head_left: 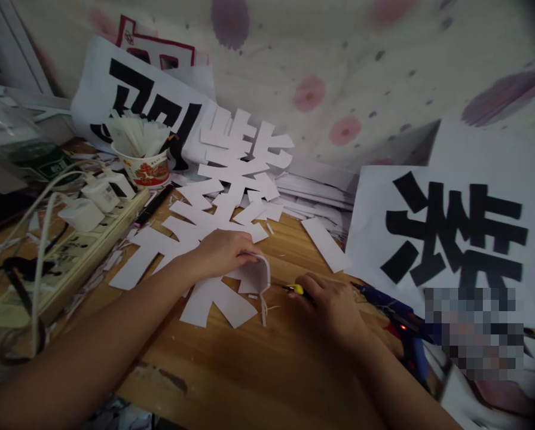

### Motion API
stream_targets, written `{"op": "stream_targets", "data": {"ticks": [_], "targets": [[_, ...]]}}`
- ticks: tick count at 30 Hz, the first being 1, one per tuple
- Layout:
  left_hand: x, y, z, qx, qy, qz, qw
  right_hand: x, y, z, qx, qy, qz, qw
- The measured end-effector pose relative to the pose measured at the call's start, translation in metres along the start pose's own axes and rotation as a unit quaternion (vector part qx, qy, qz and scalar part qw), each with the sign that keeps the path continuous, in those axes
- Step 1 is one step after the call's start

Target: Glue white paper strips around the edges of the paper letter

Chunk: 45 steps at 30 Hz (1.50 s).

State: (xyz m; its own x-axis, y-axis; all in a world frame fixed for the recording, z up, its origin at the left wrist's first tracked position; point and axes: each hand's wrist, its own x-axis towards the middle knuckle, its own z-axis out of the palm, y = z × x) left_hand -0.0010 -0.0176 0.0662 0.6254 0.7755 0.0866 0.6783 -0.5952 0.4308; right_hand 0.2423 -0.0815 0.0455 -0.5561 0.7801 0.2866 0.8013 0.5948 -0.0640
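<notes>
Pinched in my left hand (226, 254) is the edge of a curved white strip (262, 276), its narrow end hanging down over the wooden table (267, 364). My right hand (332, 304) is closed around a yellow and black cutter (295, 289), whose tip points left toward the strip, a short gap apart from it. White cut-out character shapes (222, 206) lie under and beyond my left hand. Thin slivers of white material lie beside the strip's lower end.
A power strip (110, 233) with white chargers lies left, near a paper cup (146, 170) of white sticks. A blue glue gun (393, 310) with a red light lies right. Printed black-character sheets (366, 239) stand behind. A loose white rectangle (325, 245) lies centre-right.
</notes>
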Motion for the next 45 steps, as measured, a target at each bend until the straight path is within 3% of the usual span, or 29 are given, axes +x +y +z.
{"op": "stream_targets", "data": {"ticks": [45], "targets": [[-0.001, 0.000, 0.000, 0.011, 0.003, 0.004, 1.000, 0.013, -0.008, 0.000, 0.038, -0.057, 0.004, 0.998]]}}
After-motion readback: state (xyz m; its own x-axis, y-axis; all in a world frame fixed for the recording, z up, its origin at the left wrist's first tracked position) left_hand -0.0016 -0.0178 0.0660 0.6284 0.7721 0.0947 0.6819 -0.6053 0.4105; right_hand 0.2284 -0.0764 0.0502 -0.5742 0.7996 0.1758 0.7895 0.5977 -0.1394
